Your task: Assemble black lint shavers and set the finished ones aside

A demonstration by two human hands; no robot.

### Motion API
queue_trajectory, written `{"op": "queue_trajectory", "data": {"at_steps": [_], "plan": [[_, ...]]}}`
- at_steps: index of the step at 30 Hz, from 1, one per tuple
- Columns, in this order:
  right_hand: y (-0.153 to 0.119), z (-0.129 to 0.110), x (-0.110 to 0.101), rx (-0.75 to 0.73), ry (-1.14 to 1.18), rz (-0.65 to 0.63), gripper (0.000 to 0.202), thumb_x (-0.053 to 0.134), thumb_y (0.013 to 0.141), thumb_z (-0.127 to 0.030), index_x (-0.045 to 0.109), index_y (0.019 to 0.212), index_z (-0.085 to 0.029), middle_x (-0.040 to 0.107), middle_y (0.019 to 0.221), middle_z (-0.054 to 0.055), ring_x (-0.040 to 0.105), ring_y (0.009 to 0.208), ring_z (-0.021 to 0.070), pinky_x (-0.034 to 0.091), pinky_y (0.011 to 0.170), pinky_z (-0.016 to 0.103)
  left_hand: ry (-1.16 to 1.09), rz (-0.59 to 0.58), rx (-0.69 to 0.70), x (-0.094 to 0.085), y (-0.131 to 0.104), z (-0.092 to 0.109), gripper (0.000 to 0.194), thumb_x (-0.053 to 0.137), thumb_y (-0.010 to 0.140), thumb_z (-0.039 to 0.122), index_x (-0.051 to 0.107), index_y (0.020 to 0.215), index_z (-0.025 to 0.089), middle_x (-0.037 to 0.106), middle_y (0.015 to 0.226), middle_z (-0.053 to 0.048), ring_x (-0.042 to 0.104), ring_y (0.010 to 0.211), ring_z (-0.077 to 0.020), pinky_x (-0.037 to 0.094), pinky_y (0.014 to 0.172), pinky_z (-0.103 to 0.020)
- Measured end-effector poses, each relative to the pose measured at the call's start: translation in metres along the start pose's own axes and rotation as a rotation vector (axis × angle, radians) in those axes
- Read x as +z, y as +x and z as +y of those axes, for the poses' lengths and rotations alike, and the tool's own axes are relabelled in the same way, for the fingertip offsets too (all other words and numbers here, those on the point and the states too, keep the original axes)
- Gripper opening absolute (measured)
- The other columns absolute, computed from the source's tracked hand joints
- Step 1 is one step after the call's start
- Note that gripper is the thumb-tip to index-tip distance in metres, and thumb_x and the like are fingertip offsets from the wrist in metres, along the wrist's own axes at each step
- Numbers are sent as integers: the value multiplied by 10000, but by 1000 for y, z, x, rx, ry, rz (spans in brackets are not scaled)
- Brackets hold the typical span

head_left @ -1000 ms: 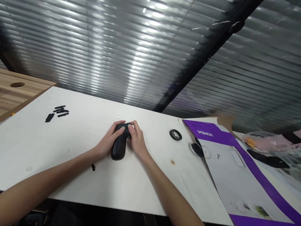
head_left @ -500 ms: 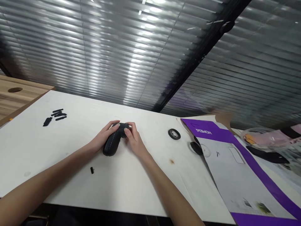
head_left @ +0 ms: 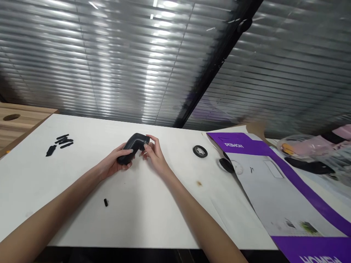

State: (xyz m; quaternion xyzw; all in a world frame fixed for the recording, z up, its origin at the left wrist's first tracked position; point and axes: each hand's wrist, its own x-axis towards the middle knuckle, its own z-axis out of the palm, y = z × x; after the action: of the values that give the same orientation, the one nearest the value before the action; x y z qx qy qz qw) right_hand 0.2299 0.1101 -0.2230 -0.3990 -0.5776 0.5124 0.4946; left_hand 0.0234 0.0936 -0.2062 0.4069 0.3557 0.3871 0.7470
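On my feed, the black angled tool (head_left: 138,137) sits left of centre over the table (head_left: 153,212); the left hand (head_left: 115,159) wraps its grip round the handle, seemingly to steady it; the right hand (head_left: 155,154) pinches the head end, perhaps for control; at right, a clear container (head_left: 297,138) seems to hold something orange (head_left: 287,148).

Left of the handheld tool (head_left: 134,141), strips (head_left: 63,140) lie on the table (head_left: 153,219); a ring (head_left: 195,151) and packaging (head_left: 260,190) lie right, a peg (head_left: 105,202) before, blinds (head_left: 123,62) behind.
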Motion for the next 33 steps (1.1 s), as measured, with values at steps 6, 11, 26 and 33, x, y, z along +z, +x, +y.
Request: {"op": "queue_trajectory", "data": {"at_steps": [6, 11, 26, 33], "plan": [[-1, -4, 4, -2, -15, 4, 496, 649, 940, -575, 477, 1309, -292, 543, 842, -44, 618, 709, 161, 525, 709, 340, -17, 25, -57, 3, -5, 7, 437, 836, 794, 365, 661, 1159, 201, 673, 943, -61, 605, 637, -125, 442, 551, -238], [0, 1, 2, 31, -23, 10, 495, 577, 966, -633, 460, 1280, -269, 576, 806, -49, 602, 687, 160, 495, 709, 338, -25, 1, -62, 2, -4, 6, 492, 864, 771, 323, 665, 1207, 212, 671, 953, -57, 602, 666, -129, 451, 589, -254], [1, -2, 0, 112, 64, 1, 570, 648, 879, -720, 495, 1183, -263, 624, 727, -60, 607, 619, 156, 473, 641, 321, 15, -76, 1, -5, 0, -3, 525, 857, 809, 318, 677, 1300, 266, 655, 1005, -53, 610, 716, -149, 434, 604, -279], [4, -4, -1, 159, 133, 36, 653, 667, 797, -807, 519, 1114, -256, 619, 640, -65, 602, 544, 157, 454, 544, 287, 9, -57, -33, -4, 0, -3, 612, 864, 813, 344, 628, 1371, 259, 660, 974, -60, 624, 700, -154, 442, 591, -267]]}}
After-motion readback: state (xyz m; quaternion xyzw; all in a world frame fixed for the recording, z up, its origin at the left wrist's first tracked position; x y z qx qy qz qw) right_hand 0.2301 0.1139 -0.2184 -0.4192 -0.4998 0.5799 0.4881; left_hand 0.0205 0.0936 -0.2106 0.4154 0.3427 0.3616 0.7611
